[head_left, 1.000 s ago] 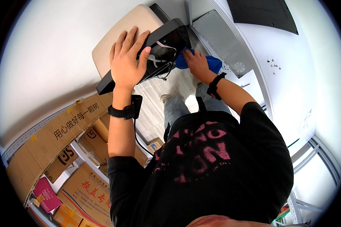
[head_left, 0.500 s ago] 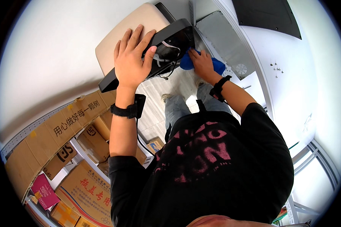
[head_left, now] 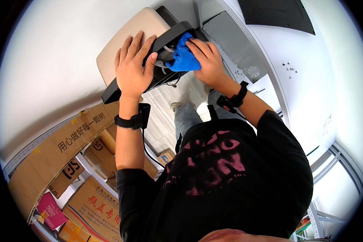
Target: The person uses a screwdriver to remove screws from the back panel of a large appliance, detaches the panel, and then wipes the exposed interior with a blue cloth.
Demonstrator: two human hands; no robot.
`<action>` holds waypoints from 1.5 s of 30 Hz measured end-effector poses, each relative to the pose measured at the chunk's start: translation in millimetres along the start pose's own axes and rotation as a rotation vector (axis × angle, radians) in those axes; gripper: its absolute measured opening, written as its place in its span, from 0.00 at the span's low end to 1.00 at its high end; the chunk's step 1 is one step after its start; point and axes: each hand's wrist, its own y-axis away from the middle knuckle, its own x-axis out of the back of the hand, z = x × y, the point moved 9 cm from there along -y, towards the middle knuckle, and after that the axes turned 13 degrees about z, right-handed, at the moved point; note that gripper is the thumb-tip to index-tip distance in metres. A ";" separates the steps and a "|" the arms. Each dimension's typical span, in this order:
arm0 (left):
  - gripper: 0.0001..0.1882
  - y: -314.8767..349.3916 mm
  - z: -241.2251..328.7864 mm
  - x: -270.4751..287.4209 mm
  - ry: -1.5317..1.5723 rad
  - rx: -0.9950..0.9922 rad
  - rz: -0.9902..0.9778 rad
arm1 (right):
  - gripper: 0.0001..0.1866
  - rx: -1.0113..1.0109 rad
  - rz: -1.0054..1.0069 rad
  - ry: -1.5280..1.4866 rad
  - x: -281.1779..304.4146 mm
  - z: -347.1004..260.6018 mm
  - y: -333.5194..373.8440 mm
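Observation:
A machine with a beige panel (head_left: 116, 50) and a thick black casing (head_left: 112, 92) stands tilted in front of me. My left hand (head_left: 132, 74) rests on it, palm down with fingers spread, across the panel's edge and the casing. In my right hand (head_left: 209, 66) is a crumpled blue cloth (head_left: 185, 57), pressed against the open side of the casing. Pale and black wires show around the cloth. The part of the casing behind the cloth is hidden.
A grey metal plate (head_left: 234, 42) and several small screws (head_left: 290, 69) lie on the white surface to the right, with a curved black panel (head_left: 276, 14) beyond. Cardboard boxes (head_left: 93, 201) fill a shelf at the lower left. Dark cables (head_left: 174, 84) hang below the machine.
My right hand has carried the blue cloth up and left, from beside the casing onto its open side. The left hand stays flat on the machine.

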 end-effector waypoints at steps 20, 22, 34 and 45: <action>0.19 2.1 1.5 0.9 -0.007 -0.022 0.000 | 0.40 -0.144 -0.069 0.094 -35.9 18.1 33.1; 0.19 2.2 1.4 0.5 -0.008 -0.024 0.005 | 0.41 -0.136 -0.019 0.060 -36.0 12.4 25.0; 0.19 1.7 -0.7 -1.0 -0.001 -0.020 0.004 | 0.40 -0.228 -0.040 0.074 -57.8 34.2 53.1; 0.19 1.6 2.7 0.1 -0.002 -0.027 0.009 | 0.39 -0.348 -0.096 0.099 -76.1 64.5 87.6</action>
